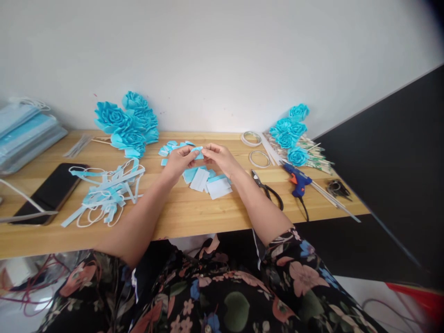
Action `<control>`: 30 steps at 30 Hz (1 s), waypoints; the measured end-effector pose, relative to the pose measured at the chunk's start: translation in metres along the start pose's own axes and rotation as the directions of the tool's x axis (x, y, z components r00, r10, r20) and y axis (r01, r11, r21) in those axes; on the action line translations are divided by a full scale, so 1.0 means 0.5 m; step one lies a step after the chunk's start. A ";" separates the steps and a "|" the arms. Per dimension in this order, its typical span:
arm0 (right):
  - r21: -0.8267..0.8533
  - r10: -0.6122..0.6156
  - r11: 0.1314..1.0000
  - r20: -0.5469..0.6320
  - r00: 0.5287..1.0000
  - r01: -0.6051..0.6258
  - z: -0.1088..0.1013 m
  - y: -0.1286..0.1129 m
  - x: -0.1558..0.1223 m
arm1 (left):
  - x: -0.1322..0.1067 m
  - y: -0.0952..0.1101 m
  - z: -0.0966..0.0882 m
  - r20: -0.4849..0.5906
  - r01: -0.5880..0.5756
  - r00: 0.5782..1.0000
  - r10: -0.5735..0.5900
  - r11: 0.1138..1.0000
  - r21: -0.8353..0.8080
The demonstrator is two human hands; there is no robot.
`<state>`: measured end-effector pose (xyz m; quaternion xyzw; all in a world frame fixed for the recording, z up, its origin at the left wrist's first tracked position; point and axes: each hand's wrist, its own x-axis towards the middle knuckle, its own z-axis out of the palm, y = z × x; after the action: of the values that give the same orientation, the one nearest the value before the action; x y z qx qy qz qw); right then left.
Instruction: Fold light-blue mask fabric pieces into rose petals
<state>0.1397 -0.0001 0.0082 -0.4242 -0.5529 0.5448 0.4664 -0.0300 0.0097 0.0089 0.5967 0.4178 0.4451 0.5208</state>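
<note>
Between my fingertips, over the middle of the table, is a small light-blue piece of mask fabric (pixel 198 153). My left hand (pixel 181 159) pinches its left side, and my right hand (pixel 219 158) grips the right side. Just below the hands lie several cut white and blue fabric rectangles (pixel 219 187). Behind and left of my left hand is a loose pile of smaller blue pieces (pixel 168 148). Black-handled scissors (pixel 267 188) rest to the right of my right forearm.
Blue fabric roses (pixel 126 121) stand at the back left, more roses (pixel 289 132) at the back right. Mask straps and trimmings (pixel 107 189), a phone (pixel 48 194) and stacked masks (pixel 26 134) occupy the left. Tape rolls (pixel 259 159) and a blue glue gun (pixel 297 179) lie right.
</note>
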 end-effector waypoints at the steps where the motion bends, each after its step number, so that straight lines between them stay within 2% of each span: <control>1: -0.001 -0.005 1.000 0.000 1.000 0.005 0.000 0.002 0.001 | 0.000 -0.001 0.000 -0.002 0.005 1.000 -0.005 1.000 -0.001; 11: -0.058 -0.053 0.997 -0.071 0.996 0.049 0.002 0.021 0.011 | 0.005 -0.009 0.001 -0.029 0.048 0.998 -0.049 0.998 -0.048; 22: -0.059 -0.048 0.997 -0.028 0.998 0.046 0.002 0.036 0.016 | 0.013 -0.024 -0.004 -0.107 0.026 0.994 -0.029 0.999 -0.027; 30: -0.026 -0.046 0.999 -0.024 0.999 0.046 0.002 0.040 0.020 | 0.015 -0.023 -0.007 -0.111 0.022 0.993 -0.027 0.999 -0.048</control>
<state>0.1359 0.0106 -0.0112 -0.4240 -0.5636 0.5216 0.4801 -0.0320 0.0189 -0.0015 0.5534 0.4431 0.4809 0.5159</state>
